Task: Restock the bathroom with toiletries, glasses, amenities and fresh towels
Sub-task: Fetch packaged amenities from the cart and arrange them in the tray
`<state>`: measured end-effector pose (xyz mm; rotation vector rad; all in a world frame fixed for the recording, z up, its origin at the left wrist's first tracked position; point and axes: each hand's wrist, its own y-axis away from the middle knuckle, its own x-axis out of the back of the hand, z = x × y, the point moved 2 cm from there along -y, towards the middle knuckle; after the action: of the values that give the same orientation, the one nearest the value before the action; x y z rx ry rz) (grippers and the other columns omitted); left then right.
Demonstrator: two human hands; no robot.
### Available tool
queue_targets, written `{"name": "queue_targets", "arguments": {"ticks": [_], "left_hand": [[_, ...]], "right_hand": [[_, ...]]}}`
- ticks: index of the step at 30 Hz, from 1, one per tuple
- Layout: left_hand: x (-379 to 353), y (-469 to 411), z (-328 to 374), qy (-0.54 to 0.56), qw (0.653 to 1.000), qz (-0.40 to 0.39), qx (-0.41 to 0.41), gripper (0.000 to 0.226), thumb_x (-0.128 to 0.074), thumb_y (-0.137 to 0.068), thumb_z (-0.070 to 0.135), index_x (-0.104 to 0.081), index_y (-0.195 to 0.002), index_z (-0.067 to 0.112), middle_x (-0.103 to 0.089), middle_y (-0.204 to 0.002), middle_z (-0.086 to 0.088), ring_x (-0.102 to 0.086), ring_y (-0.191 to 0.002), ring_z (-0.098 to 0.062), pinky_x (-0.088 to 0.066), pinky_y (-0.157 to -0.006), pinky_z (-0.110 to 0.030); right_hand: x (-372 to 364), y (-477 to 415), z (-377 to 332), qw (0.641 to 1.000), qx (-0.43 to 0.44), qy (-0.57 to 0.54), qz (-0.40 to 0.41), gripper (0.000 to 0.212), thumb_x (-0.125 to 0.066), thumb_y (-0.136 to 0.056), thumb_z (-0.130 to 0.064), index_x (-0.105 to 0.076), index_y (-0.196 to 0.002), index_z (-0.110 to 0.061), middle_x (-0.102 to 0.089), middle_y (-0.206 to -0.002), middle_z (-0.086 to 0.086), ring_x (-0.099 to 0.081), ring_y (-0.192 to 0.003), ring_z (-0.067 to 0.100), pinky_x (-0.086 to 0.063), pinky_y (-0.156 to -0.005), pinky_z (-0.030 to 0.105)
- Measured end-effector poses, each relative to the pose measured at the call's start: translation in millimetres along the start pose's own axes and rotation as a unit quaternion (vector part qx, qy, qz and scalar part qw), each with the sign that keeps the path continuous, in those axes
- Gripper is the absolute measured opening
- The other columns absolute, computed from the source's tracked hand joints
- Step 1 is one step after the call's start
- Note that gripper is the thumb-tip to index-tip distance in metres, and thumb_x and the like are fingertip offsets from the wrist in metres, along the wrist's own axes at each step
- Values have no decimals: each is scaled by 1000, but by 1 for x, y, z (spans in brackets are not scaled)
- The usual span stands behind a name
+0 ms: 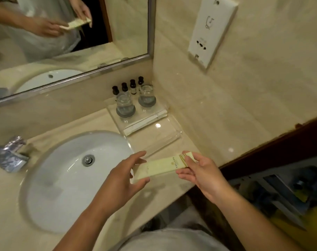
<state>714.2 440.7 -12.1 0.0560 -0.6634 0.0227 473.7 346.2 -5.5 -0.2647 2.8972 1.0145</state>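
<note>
A long cream amenity packet [161, 166] with gold stripes at one end is held between both hands above the counter's front edge. My right hand [199, 173] pinches its striped right end. My left hand [126, 173] grips its left end with thumb and fingers. Just beyond the packet lies a clear acrylic tray [159, 136] in the corner. Its raised back step carries two upturned glasses [125, 105] [147, 96] and several small black-capped bottles [128, 86]. A white flat packet [145, 122] lies along the step's front.
A white oval sink [63, 178] is set in the beige marble counter, with a chrome tap [8, 153] at the left. A mirror [69, 33] runs behind. A white socket plate [211, 29] hangs on the right wall. A dark door edge and a cart with yellow items [289, 196] are at right.
</note>
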Motion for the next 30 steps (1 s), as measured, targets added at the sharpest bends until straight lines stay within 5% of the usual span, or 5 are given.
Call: {"name": "queue_targets", "arguments": {"ticks": [3,9,14,24,30], "left_hand": [[4,-3,-13,1,1000,17,22,73,-82,-84,41,-43,-144,52,-63,-122,33,-59,-93,-5,-45,-81,-14],[3,-20,-28,-8,997,50,62,67,-82,-85,42,-46,-141,54,-61,-118,36,-54,-99,4,-40,-84,-6],[-8,-46,-41,3,995,78,66,42,-81,-87,36,-64,-124,45,-63,-116,29,-58,-103,-6,-50,-87,-23],[-36,-108,-70,9,988,113,106,29,-81,-88,31,-72,-114,35,-66,-116,19,-62,-104,-4,-51,-90,-21],[-47,-148,-88,19,986,118,118,28,-85,-84,26,-75,-110,28,-69,-112,13,-65,-101,-6,-55,-90,-27]], "right_hand": [[-10,-14,-5,1000,-9,23,-13,19,-56,-106,-15,-61,-124,-21,-73,-112,22,-79,-84,26,-64,-70,29],[-23,-56,-14,998,-22,59,-28,34,-57,-106,-12,-53,-139,-17,-73,-113,23,-78,-83,26,-65,-71,32],[-32,-101,-26,994,-7,103,-24,40,-63,-102,-11,-55,-142,-11,-72,-114,22,-74,-75,20,-63,-68,29],[-49,-178,-40,991,-53,119,26,54,-62,-98,6,-47,-149,-6,-66,-96,15,-60,-76,22,-57,-57,21],[-57,-210,-39,992,-102,44,56,56,-59,-99,8,-45,-151,-10,-65,-103,13,-67,-99,24,-58,-82,28]]}}
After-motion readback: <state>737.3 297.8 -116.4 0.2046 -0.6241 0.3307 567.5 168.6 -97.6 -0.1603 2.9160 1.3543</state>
